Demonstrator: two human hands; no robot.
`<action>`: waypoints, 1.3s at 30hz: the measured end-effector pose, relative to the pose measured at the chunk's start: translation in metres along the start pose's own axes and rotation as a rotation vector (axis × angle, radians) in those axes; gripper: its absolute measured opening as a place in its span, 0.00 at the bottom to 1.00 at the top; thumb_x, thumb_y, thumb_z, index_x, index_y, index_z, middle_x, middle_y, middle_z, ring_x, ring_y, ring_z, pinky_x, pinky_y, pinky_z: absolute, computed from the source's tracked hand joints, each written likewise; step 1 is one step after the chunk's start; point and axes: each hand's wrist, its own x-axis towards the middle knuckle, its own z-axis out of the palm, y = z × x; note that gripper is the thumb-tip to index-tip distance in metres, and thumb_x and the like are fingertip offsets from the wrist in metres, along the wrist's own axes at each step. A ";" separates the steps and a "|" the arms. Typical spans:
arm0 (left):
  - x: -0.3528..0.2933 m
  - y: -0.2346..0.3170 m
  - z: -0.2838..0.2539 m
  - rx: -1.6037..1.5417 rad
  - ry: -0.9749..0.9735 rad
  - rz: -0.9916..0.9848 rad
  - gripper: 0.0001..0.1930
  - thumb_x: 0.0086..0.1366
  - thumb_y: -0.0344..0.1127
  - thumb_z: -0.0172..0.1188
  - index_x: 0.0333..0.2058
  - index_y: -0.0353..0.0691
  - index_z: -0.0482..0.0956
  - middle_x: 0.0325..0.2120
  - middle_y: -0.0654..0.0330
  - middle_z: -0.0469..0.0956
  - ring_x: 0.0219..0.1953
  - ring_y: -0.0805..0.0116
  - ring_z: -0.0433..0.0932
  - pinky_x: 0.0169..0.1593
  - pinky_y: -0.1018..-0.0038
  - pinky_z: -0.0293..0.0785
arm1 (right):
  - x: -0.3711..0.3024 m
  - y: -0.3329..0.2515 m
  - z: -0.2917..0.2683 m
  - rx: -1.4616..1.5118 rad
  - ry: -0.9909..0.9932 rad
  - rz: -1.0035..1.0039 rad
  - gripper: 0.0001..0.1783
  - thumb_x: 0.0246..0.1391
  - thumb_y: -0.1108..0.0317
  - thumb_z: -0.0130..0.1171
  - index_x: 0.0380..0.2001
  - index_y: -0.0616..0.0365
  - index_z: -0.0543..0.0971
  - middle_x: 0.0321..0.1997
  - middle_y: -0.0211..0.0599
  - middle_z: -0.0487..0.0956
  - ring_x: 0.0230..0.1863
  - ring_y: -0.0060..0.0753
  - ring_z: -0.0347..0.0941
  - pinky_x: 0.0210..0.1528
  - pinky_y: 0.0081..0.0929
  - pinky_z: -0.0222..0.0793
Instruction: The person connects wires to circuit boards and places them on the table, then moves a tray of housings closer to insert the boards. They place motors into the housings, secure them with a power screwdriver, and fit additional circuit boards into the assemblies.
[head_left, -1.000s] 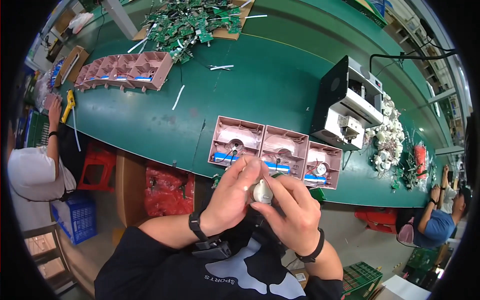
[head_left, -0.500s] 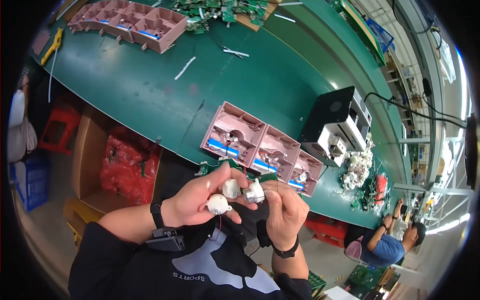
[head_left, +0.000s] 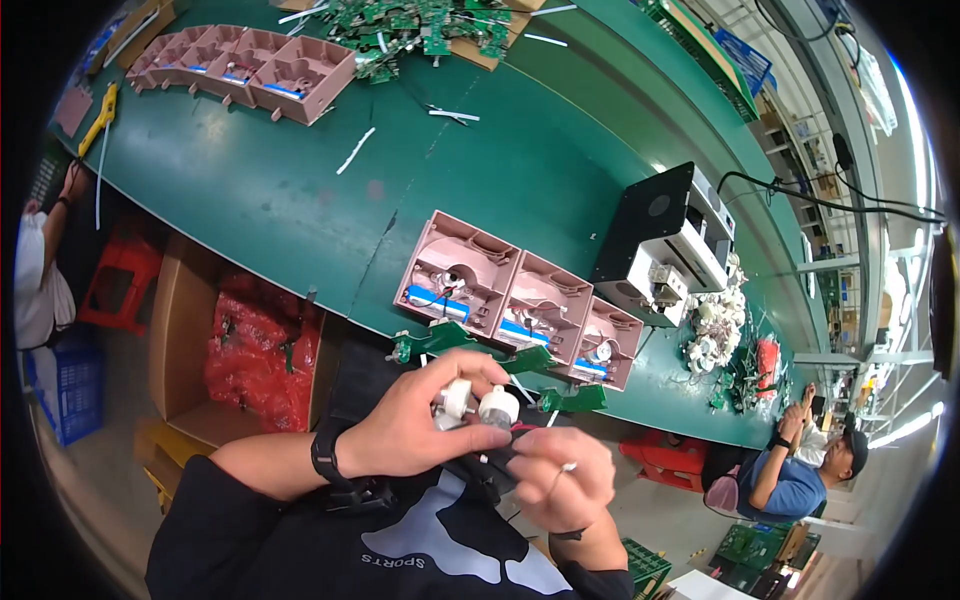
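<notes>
In the head view, your left hand (head_left: 415,420) grasps white round parts (head_left: 498,405) on your side of the pink housing (head_left: 506,288). Your right hand (head_left: 562,475) is curled just beside them, blurred; I cannot tell whether it grips anything.

A second ago both hands were bunched around a white part; half a second ago the left palm lay open. Now the left hand (head_left: 415,420) has curled over, its thumb across the white-capped parts (head_left: 498,405). The right hand (head_left: 562,478) has left its pinch beside them and dropped from about three to four o'clock of the left, blurred, fingers curled by a pale tip (head_left: 568,467). The red wire (head_left: 522,428), which hung at six o'clock, shows between the hands. More of the green boards (head_left: 576,399) has come into sight, from eleven to two o'clock of the hands.
</notes>
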 end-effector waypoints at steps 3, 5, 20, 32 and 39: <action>0.001 -0.006 0.005 0.084 -0.010 0.052 0.22 0.60 0.31 0.78 0.50 0.41 0.77 0.42 0.62 0.82 0.41 0.74 0.82 0.45 0.76 0.78 | -0.001 -0.007 0.003 0.003 -0.020 0.049 0.14 0.50 0.68 0.78 0.32 0.61 0.80 0.44 0.44 0.86 0.30 0.37 0.82 0.31 0.28 0.79; 0.003 -0.010 0.003 0.056 -0.019 0.078 0.24 0.58 0.37 0.80 0.50 0.41 0.80 0.38 0.62 0.83 0.36 0.77 0.80 0.41 0.75 0.77 | -0.006 -0.001 0.001 -0.019 -0.072 0.057 0.17 0.48 0.64 0.79 0.34 0.60 0.81 0.45 0.45 0.85 0.31 0.37 0.82 0.32 0.29 0.79; 0.018 0.002 0.000 0.393 -0.297 0.081 0.21 0.54 0.43 0.82 0.41 0.39 0.84 0.31 0.60 0.81 0.34 0.62 0.82 0.39 0.70 0.78 | 0.001 0.010 -0.031 -0.171 -0.414 0.065 0.31 0.40 0.65 0.81 0.50 0.58 0.82 0.44 0.33 0.83 0.32 0.32 0.81 0.32 0.26 0.76; 0.022 -0.001 0.016 0.649 -0.016 0.417 0.20 0.52 0.43 0.82 0.40 0.42 0.86 0.28 0.63 0.81 0.28 0.67 0.82 0.31 0.72 0.78 | -0.002 0.007 -0.040 -0.029 -0.382 0.514 0.21 0.47 0.63 0.81 0.41 0.57 0.84 0.25 0.29 0.79 0.24 0.26 0.79 0.25 0.24 0.75; 0.023 0.005 0.029 0.534 0.020 0.315 0.18 0.54 0.39 0.82 0.40 0.41 0.86 0.30 0.62 0.83 0.28 0.68 0.83 0.32 0.74 0.79 | 0.003 0.016 -0.040 0.056 -0.313 0.606 0.19 0.44 0.70 0.81 0.39 0.63 0.85 0.33 0.36 0.84 0.33 0.31 0.83 0.36 0.23 0.80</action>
